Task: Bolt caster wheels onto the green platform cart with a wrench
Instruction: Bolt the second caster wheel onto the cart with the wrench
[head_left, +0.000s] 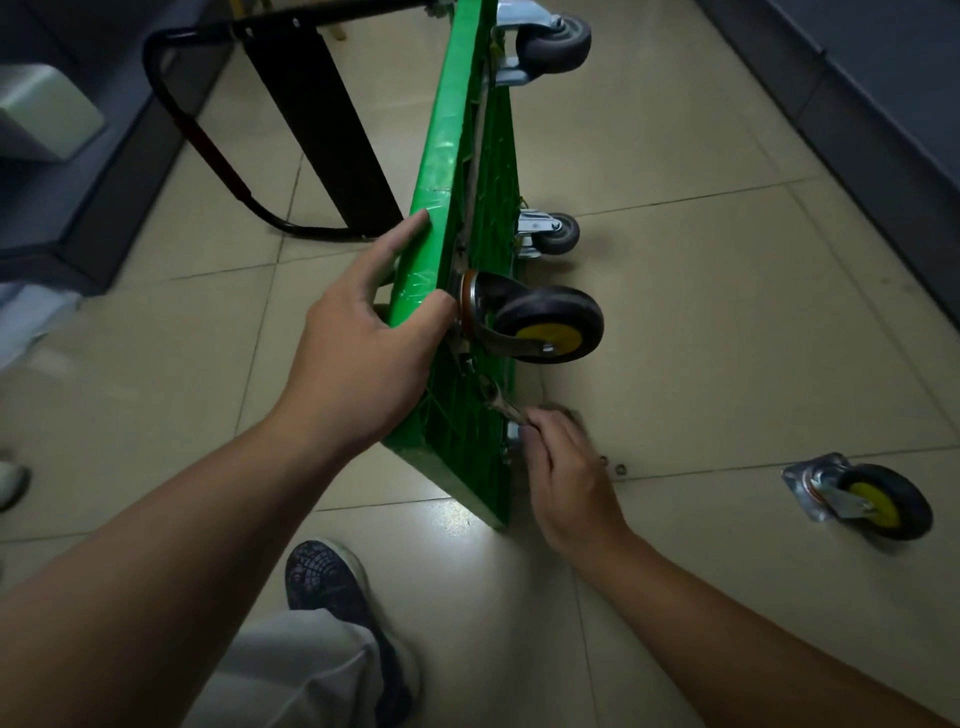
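Observation:
The green platform cart (451, 156) stands on its side edge on the tiled floor, its underside facing right. My left hand (358, 332) grips its top edge, thumb beside a black caster with a yellow hub (550, 325) mounted on the underside. Below that caster, my right hand (563, 467) holds a metal wrench (501, 405) whose head sits against the underside near the caster plate. Two grey casters (556, 44) (553, 234) are fixed farther along the cart. A loose yellow-hub caster (862, 499) lies on the floor at the right.
The cart's black folding handle (208, 140) lies on the floor to the left. Small nuts (618, 469) lie on the tiles beside my right hand. My shoe (332, 587) and trouser leg are below. Dark cabinets line both sides.

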